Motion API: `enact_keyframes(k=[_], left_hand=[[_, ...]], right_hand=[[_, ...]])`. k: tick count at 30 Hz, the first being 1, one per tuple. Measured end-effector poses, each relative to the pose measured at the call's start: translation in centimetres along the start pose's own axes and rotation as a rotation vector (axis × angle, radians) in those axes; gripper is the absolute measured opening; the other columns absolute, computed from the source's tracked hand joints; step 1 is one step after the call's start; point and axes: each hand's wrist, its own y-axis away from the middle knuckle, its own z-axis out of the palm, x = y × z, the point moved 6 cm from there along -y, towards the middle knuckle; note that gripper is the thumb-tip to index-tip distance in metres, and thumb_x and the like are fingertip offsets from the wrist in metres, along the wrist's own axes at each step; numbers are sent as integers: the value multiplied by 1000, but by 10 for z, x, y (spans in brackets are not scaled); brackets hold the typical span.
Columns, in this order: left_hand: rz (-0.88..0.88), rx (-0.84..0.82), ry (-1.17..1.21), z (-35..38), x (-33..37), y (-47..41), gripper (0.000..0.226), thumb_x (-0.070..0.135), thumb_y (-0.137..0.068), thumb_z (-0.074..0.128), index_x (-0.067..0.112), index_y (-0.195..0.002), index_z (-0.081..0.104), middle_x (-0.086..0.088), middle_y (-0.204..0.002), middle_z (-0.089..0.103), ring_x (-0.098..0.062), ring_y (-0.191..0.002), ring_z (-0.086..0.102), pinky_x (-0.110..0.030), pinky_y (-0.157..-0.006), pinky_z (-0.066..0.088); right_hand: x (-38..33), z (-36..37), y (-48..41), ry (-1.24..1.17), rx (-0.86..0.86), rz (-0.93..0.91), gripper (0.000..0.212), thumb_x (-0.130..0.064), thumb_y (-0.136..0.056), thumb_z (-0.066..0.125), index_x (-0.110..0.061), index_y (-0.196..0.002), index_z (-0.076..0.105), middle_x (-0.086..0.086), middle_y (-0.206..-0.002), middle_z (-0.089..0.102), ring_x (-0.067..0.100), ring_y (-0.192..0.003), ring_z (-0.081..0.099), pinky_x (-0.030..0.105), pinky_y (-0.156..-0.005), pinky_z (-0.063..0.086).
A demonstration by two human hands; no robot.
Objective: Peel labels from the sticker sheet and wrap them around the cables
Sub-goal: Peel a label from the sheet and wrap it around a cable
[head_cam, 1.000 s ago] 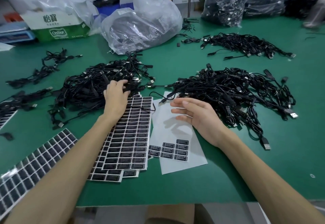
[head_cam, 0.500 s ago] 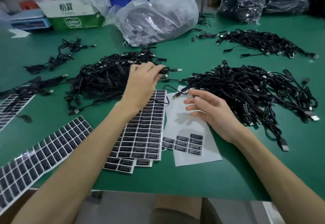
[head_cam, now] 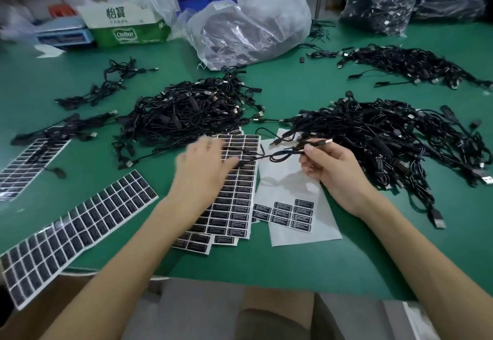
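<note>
Fingertips (head_cam: pixel 309 149) of our right hand (head_cam: pixel 330 171) pinch one cable (head_cam: pixel 293 149) near its plug. It's lifted off the right pile (head_cam: pixel 386 137), probably to free a bare stretch for wrapping. Our left hand (head_cam: pixel 202 166) is a blur over the full sticker sheet (head_cam: pixel 240 193), so we can't tell what its fingers are doing. Both forearms reach in low across the table (head_cam: pixel 293 262).

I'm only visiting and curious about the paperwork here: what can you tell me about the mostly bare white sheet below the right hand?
The mostly bare white sticker sheet looks like smooth backing paper, lying flat on the green table. Roughly ten black rectangular labels remain clustered near its close end. Its far end slips under the black cable pile. The right hand, gripping a thin black cable, hovers over it and shades it.
</note>
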Motion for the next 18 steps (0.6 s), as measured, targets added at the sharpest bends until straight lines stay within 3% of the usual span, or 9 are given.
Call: enact_keyframes(k=[2,4,7,9,13,15,18], left_hand=[[-327,-137,-65,7,-42,16,81,67,-101,25,7,-155,32,-20,-159,30,-38,-149,28,-67,-117,28],[-462,-228,-57,14,-61,30,91,72,-98,16,3,-157,26,-24,-164,21,-42,-153,17,-72,-116,24],[-441,-186,-21,19,-61,38,90,70,-100,16,2,-157,25,-24,-167,18,-41,-155,13,-71,-117,22],[-367,-114,73,18,-55,33,85,66,-103,19,0,-156,27,-25,-165,22,-40,-154,20,-63,-120,25],[-258,4,342,4,-54,17,51,34,-111,39,1,-150,42,-19,-155,41,-31,-139,44,-41,-116,32],[-226,34,280,-3,-69,14,42,24,-109,48,7,-146,49,-14,-151,47,-30,-132,51,-43,-116,35],[-303,-136,-5,-1,-108,15,43,28,-108,50,13,-149,51,-15,-154,45,-37,-137,47,-56,-115,37]], right_hand=[[0,2,0,8,-8,8,7,-8,-101,60,-6,-98,67,7,-79,71,14,-68,62,28,-70,49],[-1,4,1,16,-7,10,8,-8,-100,61,-6,-97,67,7,-80,71,14,-68,62,29,-70,49],[-2,4,2,22,-3,13,8,-7,-100,61,-5,-96,67,7,-80,71,15,-69,62,29,-72,49],[-2,5,4,12,-1,16,8,-7,-101,60,-5,-97,67,7,-80,70,15,-69,61,30,-73,49],[-4,5,5,-17,2,27,9,-5,-101,58,-4,-97,66,8,-79,69,16,-68,60,28,-71,49],[-4,4,5,-20,1,30,9,-5,-100,58,-4,-97,66,8,-78,69,15,-67,60,27,-70,49],[-3,3,5,2,-3,32,8,-6,-100,60,-4,-98,66,8,-79,70,15,-68,61,27,-71,51]])
